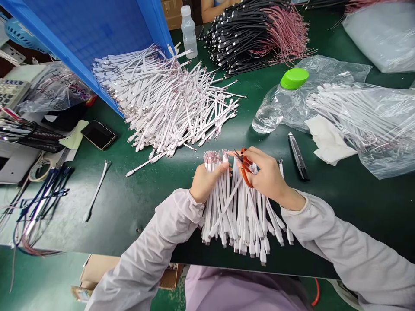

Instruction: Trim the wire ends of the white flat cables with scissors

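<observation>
At 6 o'clock, nearest: white cables [251,226] fanned out, connectors facing the near edge. Dial centre: left hand [206,180] pinches a cluster just below its wire ends [212,156]; right hand [269,173] grips orange-handled cutters [247,178], tips near those ends, contact unclear. Step in hand, judged: sorting or trimming fine wires. Next move calls for a steady pinch, careful tip placement. Farther, 11 o'clock: loose white pile [168,99]. Farthest, 12: black cables [238,32].

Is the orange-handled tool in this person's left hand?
No, the right hand holds the tool, while the left hand holds white cables near their wire ends.
</observation>
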`<state>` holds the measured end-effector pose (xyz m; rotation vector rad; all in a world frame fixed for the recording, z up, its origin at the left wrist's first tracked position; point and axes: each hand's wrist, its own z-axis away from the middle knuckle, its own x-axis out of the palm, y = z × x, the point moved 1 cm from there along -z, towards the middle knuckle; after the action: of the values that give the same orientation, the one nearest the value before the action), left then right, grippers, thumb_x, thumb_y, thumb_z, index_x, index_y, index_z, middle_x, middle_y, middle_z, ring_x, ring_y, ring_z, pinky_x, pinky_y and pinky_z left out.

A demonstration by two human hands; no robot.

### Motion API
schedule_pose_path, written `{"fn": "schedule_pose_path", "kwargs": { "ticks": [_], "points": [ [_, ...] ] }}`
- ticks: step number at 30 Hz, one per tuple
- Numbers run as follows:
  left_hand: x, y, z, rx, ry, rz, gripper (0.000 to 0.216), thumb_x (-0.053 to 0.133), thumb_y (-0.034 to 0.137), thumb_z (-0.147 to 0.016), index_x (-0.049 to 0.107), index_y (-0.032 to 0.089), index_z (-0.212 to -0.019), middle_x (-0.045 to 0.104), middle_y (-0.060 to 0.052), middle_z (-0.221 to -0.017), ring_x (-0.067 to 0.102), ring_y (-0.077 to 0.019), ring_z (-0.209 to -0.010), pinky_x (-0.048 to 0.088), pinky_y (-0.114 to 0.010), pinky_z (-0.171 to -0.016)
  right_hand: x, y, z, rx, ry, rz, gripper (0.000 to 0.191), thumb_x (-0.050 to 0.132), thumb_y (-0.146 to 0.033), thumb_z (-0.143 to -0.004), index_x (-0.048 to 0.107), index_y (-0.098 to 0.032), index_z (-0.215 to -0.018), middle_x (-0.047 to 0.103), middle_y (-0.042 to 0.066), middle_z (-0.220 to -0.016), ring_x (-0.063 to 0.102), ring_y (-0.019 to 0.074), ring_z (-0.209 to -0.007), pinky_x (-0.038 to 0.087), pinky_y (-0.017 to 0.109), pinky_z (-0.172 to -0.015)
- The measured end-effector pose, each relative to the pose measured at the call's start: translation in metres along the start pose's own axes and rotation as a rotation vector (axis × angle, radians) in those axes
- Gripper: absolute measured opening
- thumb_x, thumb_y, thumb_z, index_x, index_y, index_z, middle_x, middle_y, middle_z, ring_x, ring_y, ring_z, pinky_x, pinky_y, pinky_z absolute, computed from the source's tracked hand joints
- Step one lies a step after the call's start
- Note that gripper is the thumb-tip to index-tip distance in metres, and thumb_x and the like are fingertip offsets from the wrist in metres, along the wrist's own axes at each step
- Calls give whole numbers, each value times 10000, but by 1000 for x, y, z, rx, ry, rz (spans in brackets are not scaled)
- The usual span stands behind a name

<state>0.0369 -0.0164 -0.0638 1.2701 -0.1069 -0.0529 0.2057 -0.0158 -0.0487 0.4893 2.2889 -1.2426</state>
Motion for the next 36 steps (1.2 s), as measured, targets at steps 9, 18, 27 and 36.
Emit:
{"fn": "schedule_pose_path", "kwargs": {
  "ticks": [9, 18, 27, 36],
  "points": [
    [-1, -5, -3, 28, 60, -22, 377, 793, 423, -661, 716, 154, -913, 727, -84, -999, 650, -276, -971, 490, -360, -868, 0, 3, 0, 4, 91, 94, 178, 531, -120, -804, 669, -188, -894, 522, 17, -713, 507, 162, -632, 426, 282, -591],
    [1, 0, 1, 9, 52, 49, 320, 768, 428, -691, 708, 140, -815, 710, -79, -865, 635, -230, -827, 480, -353, -815, 2, 10, 0, -101, 117, 261, 325, 495, -72, -831, 639, -171, -1105, 596, 54, -843, 564, 188, -758, 477, 302, -693],
    [0, 12, 4, -156, -18, 316, 396, 843, 465, -578, 649, 131, -662, 594, 0, -609, 530, -121, -579, 445, -273, -635, -5, 29, 2, -215, 163, 748, 201, 523, -119, -863, 674, -154, -989, 571, 65, -765, 490, 213, -751, 382, 333, -679],
    [1, 10, 2, -175, 3, 321, 447, 862, 488, -520, 673, 119, -685, 581, 11, -589, 507, -109, -562, 424, -266, -614, -2, 24, -2, -251, 256, 818, 203, 521, -176, -920, 724, -165, -918, 554, 43, -645, 440, 179, -639, 317, 315, -595]
  ]
}}
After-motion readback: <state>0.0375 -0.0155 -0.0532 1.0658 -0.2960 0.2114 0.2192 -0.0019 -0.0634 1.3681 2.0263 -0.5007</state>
